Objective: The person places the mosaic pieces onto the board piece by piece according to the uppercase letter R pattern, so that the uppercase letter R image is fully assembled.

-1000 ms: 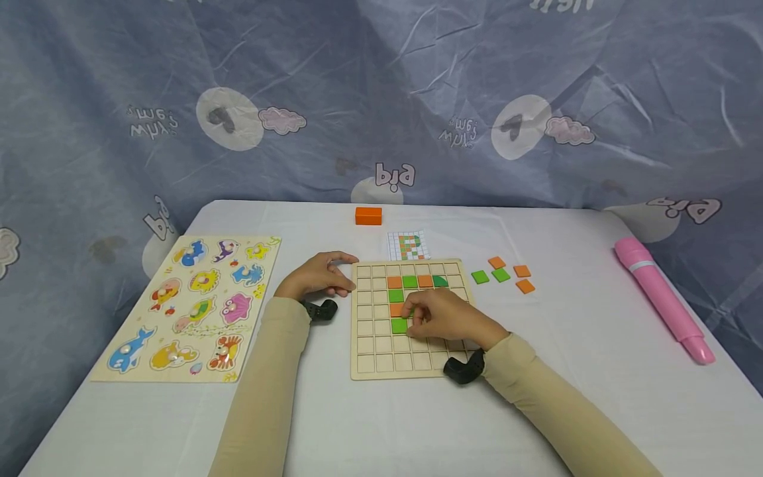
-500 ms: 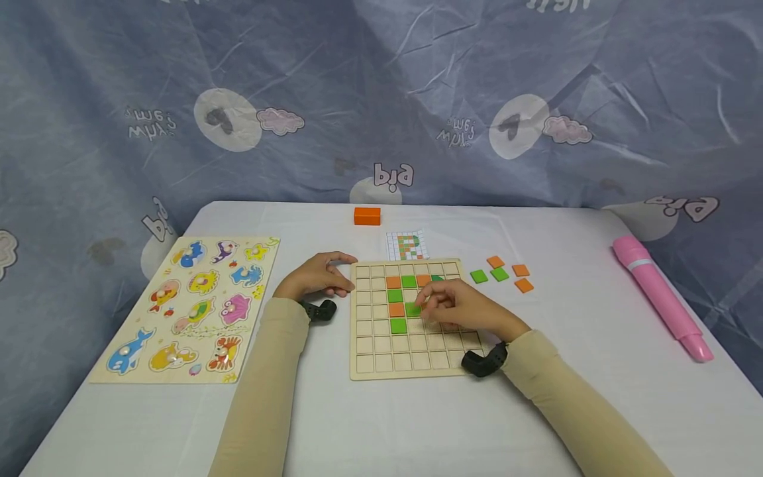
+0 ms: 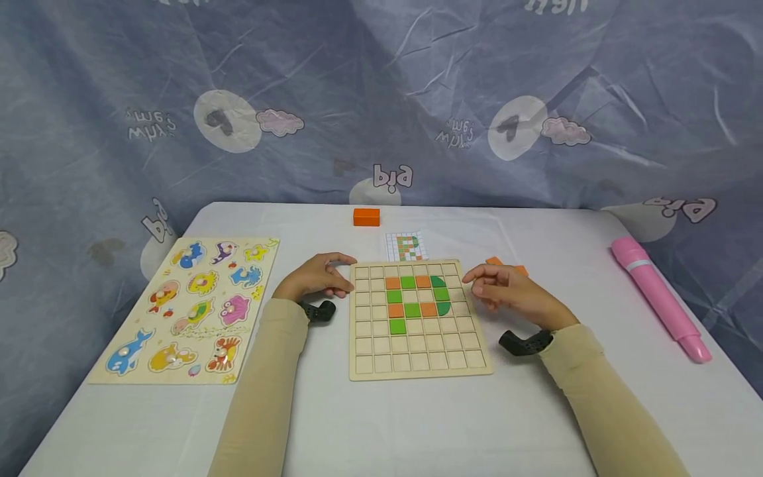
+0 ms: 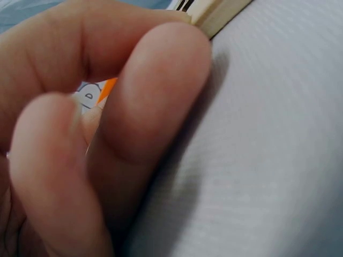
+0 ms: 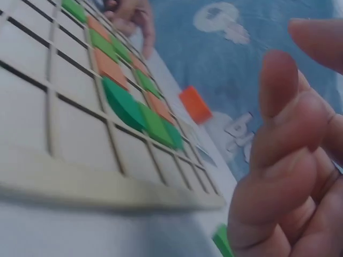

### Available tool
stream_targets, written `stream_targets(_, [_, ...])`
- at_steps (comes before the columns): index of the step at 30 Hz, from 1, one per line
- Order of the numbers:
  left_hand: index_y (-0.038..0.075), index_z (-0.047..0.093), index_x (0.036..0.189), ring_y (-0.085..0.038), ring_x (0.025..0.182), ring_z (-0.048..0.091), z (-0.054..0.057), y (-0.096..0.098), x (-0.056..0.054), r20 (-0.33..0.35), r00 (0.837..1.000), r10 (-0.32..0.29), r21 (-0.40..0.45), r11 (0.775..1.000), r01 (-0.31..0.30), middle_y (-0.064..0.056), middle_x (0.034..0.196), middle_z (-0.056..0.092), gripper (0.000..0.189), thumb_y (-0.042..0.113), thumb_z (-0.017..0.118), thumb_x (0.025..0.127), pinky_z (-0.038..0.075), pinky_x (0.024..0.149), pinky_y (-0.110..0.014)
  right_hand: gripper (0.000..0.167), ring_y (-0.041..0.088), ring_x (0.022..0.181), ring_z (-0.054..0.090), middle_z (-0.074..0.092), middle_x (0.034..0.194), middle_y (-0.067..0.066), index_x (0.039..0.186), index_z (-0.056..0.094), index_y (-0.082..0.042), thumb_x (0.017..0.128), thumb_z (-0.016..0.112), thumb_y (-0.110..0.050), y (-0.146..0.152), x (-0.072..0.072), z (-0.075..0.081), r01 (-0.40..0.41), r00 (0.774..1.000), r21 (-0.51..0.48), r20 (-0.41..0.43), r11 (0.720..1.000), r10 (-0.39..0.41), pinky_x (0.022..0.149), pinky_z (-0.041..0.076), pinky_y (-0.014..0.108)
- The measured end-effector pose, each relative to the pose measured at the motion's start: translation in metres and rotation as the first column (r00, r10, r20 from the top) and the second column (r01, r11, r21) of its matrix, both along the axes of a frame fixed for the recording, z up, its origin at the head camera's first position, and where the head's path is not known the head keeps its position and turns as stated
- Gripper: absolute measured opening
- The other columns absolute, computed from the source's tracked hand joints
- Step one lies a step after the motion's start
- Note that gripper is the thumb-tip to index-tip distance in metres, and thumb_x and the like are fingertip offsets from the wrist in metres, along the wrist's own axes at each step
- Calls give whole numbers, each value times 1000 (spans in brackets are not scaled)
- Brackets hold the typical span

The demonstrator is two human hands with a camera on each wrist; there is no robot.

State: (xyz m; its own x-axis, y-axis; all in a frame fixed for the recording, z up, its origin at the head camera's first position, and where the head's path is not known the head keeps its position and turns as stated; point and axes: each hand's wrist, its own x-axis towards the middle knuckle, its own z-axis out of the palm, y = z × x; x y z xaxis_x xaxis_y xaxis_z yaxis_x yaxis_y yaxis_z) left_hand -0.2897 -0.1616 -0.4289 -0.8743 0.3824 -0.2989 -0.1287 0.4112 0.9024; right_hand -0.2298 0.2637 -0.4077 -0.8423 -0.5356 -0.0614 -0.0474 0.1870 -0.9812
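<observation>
A wooden grid board (image 3: 420,362) lies flat on the table, with orange, green and dark green rounded tiles (image 3: 412,310) set in its upper cells. At the board's left edge rests my left hand (image 3: 316,275), loosely bent, a fingertip against the wooden edge (image 4: 220,17) in the left wrist view. My right hand (image 3: 518,295) hovers just off the board's right side, fingers relaxed and apart, nothing seen between them. Beneath and behind it, loose orange tiles (image 3: 522,270) peek out. A loose green tile (image 5: 222,241) shows in the right wrist view; other loose tiles are hidden.
Behind the board lies a gridded pattern card (image 3: 407,246), and farther back an orange block (image 3: 366,217). An animal puzzle board (image 3: 142,308) covers the table's left part. A pink microphone-shaped object (image 3: 661,301) lies at the right. A printed cloth (image 3: 357,86) hangs behind the table.
My right hand has moved right, from over the board's middle to above the loose tiles, uncovering the orange, green and dark green tiles in the grid. My left hand has stayed put.
</observation>
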Motion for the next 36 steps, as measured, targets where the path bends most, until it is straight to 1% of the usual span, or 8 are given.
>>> stream_targets(5, [6,56,154,-8,60,67,0,1,0,12,1000,13,-4,1000,-13,-4,75,72,72,0,84,89,46,54,-16,24,10,69,49,62,91,-4,125,73,-10,109,57,-1,28,-4,2,49,999,-83,-10,995,-50,61,34,34])
stream_targets(9, [7,56,155,-8,60,67,0,1,0,17,1000,16,0,1000,-16,-5,76,72,72,0,84,89,46,54,-16,29,11,70,49,62,89,-4,123,76,-19,111,55,-2,48,-5,3,106,994,-94,-17,990,-108,61,37,33])
stream_targets(15, [7,55,155,-7,61,68,-1,0,0,16,1000,9,8,1000,-9,-5,77,72,72,1,84,89,47,54,-16,25,12,75,55,67,93,-3,122,74,-19,112,56,-5,73,-5,0,209,978,-80,-7,975,-210,67,48,27])
stream_targets(19, [6,54,156,-7,61,68,0,0,1,13,1000,2,11,1000,-2,-5,77,72,72,1,83,90,47,54,-16,20,12,78,58,72,102,-6,125,73,-17,111,61,-9,87,-5,-2,295,955,-45,10,954,-295,69,51,24])
stream_targets(23, [7,55,156,-8,61,68,0,0,1,14,1000,3,9,1000,-3,-5,77,72,72,1,83,90,48,54,-16,19,11,76,59,70,99,-6,124,74,-16,109,65,-10,100,-5,-7,367,930,-37,34,929,-366,68,54,23])
stream_targets(30, [6,55,156,-9,62,69,-1,-1,-1,1,1000,-3,3,1000,3,-5,78,73,72,1,83,89,49,55,-17,24,11,70,60,72,92,-2,119,78,-19,109,63,-3,115,-8,-19,410,911,-122,88,904,-402,63,56,22])
stream_targets(33, [8,56,155,-9,61,69,-2,-1,-2,5,1000,5,2,1000,-5,-5,78,72,72,1,84,89,48,55,-17,24,11,70,60,73,93,-2,118,78,-18,108,64,-2,115,-8,-23,413,911,-108,55,904,-410,63,56,21])
stream_targets(36, [9,56,155,-8,61,68,-3,-1,-3,8,1000,7,-4,1000,-7,-5,78,73,72,2,84,89,48,55,-17,22,9,72,61,73,94,-6,118,78,-19,107,66,-4,114,-9,-25,417,909,-26,-17,909,-417,64,57,21])
